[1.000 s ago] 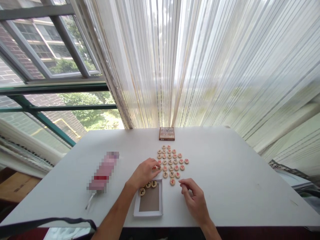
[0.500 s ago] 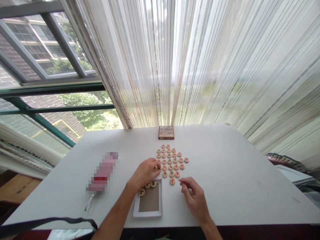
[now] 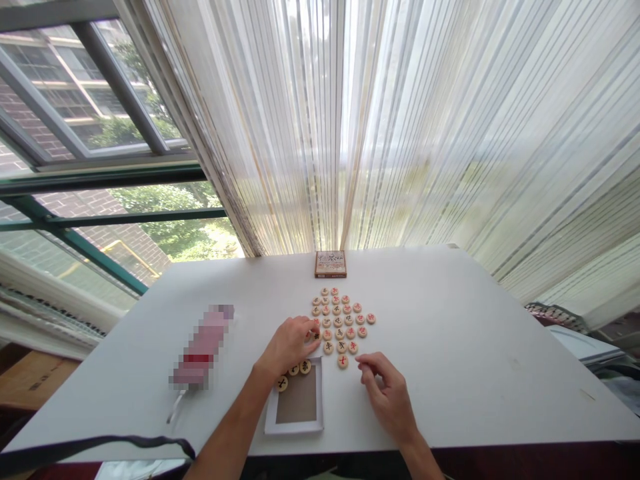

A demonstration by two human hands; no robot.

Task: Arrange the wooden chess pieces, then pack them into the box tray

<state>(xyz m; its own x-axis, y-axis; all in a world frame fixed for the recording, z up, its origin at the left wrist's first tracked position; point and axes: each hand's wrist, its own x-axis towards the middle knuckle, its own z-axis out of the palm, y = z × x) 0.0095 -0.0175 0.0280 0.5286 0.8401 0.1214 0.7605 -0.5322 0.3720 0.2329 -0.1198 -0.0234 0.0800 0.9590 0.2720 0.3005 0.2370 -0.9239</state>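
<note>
Round wooden Chinese chess pieces [image 3: 340, 333], marked in red or black, lie face up in close rows on the white table. My left hand [image 3: 294, 341] is at the left edge of these rows, its fingertips closed on a black-marked chess piece [image 3: 317, 336]. Below that wrist stands a shallow white box tray [image 3: 320, 393] with a brown bottom. Several black-marked pieces [image 3: 305, 366] lie in its upper part, partly covered by my left forearm. My right hand [image 3: 387, 387] rests on the table with curled fingers, just right of a red-marked piece [image 3: 343, 361], holding nothing visible.
The printed box lid [image 3: 331, 265] lies behind the pieces, near the table's far edge. A pixelated pinkish object [image 3: 203, 347] with a white strap is on the left. A dark strap [image 3: 125, 440] crosses the near left corner. Curtains [image 3: 340, 167] hang behind the table [image 3: 475, 347].
The whole view has shifted slightly. Both hands and the chess pieces keep practically the same positions relative to each other.
</note>
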